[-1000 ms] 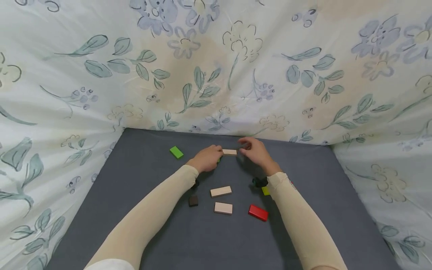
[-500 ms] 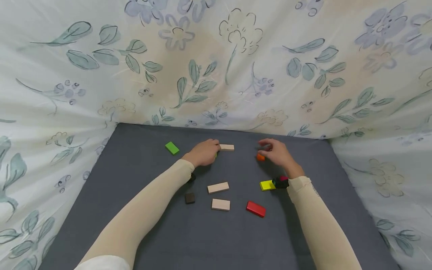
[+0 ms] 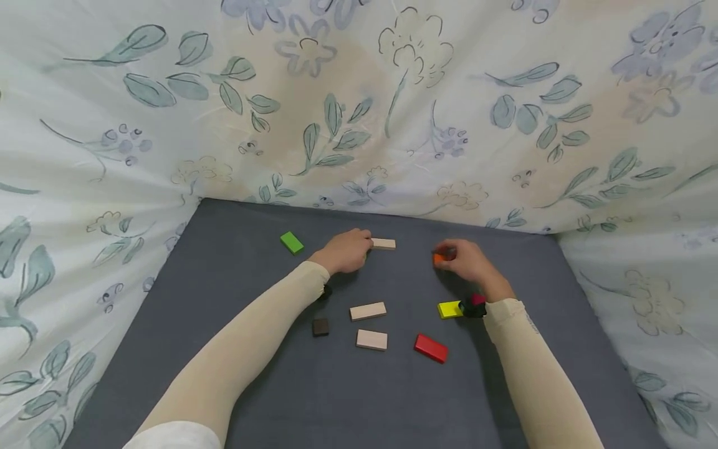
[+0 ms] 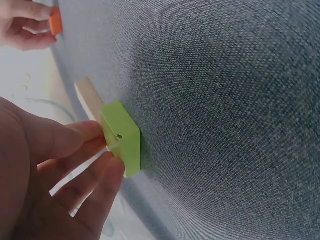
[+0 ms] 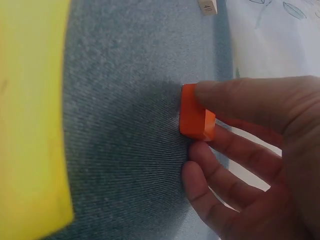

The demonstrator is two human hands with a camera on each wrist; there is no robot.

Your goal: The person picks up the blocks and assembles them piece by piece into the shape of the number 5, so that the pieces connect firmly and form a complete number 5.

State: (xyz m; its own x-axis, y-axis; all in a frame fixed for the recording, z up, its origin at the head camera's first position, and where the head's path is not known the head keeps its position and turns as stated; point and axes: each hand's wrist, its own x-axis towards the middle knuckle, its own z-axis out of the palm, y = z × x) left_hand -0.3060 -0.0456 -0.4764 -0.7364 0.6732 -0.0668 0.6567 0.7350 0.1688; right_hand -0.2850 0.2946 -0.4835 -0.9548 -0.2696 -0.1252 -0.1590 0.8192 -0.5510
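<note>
Floral sheets [image 3: 392, 112] hang round a grey counter [image 3: 269, 386] strewn with small blocks: three plain wood ones, two green, one red [image 3: 430, 348], one yellow [image 3: 449, 309], one orange and one dark brown [image 3: 320, 327]. Only one mark reads, a "40" on the wood block [image 5: 208, 7] at the far edge. The left hand [image 3: 344, 251] has its grip pinched on a light green block [image 4: 121, 137] beside that wood block, while the right hand [image 3: 468, 262] pinches the orange block [image 5: 196, 119] against the counter.
</note>
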